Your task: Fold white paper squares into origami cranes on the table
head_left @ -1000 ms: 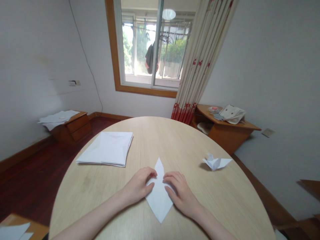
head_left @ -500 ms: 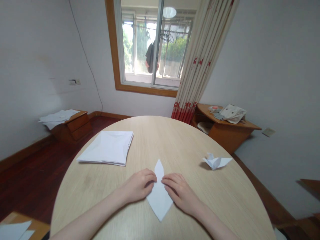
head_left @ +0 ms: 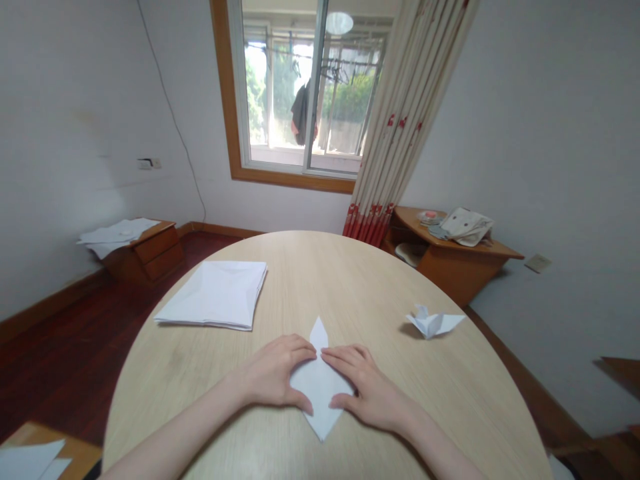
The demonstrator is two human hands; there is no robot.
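A white folded sheet of paper, shaped like a long kite with a narrow pointed top, lies flat on the round table. My left hand rests on its left edge, fingers stretched toward the middle and thumb spread lower down. From the other side, my right hand lies on the paper the same way, its fingertips close to those of the left. Both hands are open and press on the sheet. Parts of the paper's side edges are hidden under them.
On the pale round table, a stack of white paper lies at the left and a folded paper bird stands at the right. Beyond are a low cabinet with papers and a corner desk with a cloth bag.
My fingertips have moved inward over the paper and closer together. Both thumbs have spread down and away from the fingers onto the lower part of the sheet.
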